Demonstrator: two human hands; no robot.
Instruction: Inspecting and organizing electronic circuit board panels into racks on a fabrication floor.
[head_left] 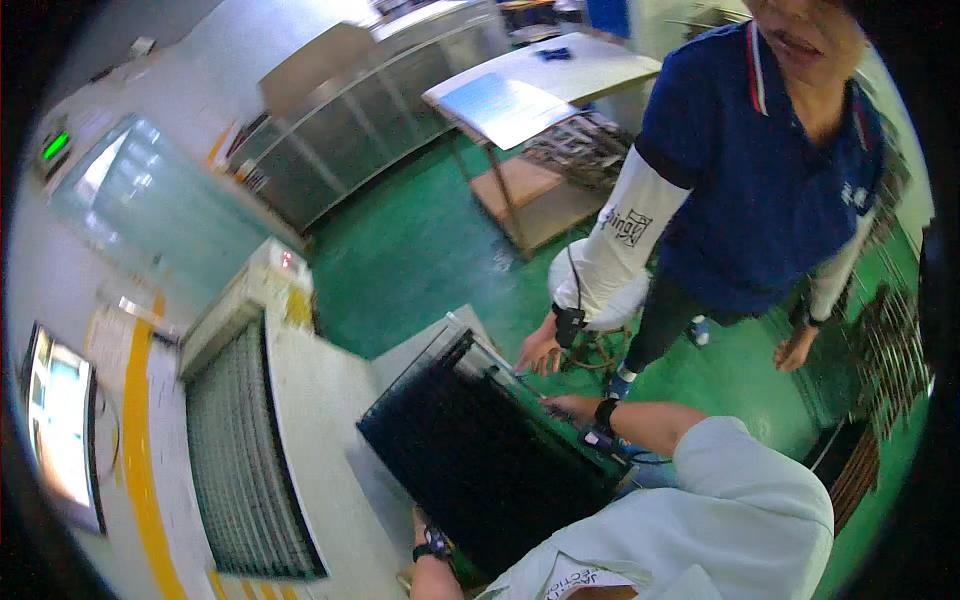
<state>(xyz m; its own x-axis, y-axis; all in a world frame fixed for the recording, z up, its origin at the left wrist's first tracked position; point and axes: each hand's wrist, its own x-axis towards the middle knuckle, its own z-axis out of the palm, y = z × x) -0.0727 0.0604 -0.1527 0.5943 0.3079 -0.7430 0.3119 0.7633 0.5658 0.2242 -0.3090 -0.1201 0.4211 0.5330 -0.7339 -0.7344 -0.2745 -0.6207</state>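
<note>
I've got a black finned panel (480,450) in front of me, tilted up off the white bench (310,400), near edge toward me and far edge toward the green floor (420,250). My right hand (570,407) is on the panel's upper right edge, fingers curled over the rim, looks like a grip, though the fingertips are too small to make out well. My left hand (425,525) is down at the panel's near bottom edge, mostly hidden behind it, so I can't tell if it's closed or flat. Both wrists have dark watch-like bands.

A co-worker in a navy polo stands on the far right. One of their hands (540,350) hangs just beside the panel's far corner, fingers loosely bent, not clearly touching it. Their other hand (797,347) is well apart, off to the right.

Left of my panel, a second finned panel (240,450) lies flat on the bench, with a yellow stripe (140,440) running further left and a screen (60,430) at the far left edge. A white table (540,80) stands far back, steel cabinets (380,100) to its left.
</note>
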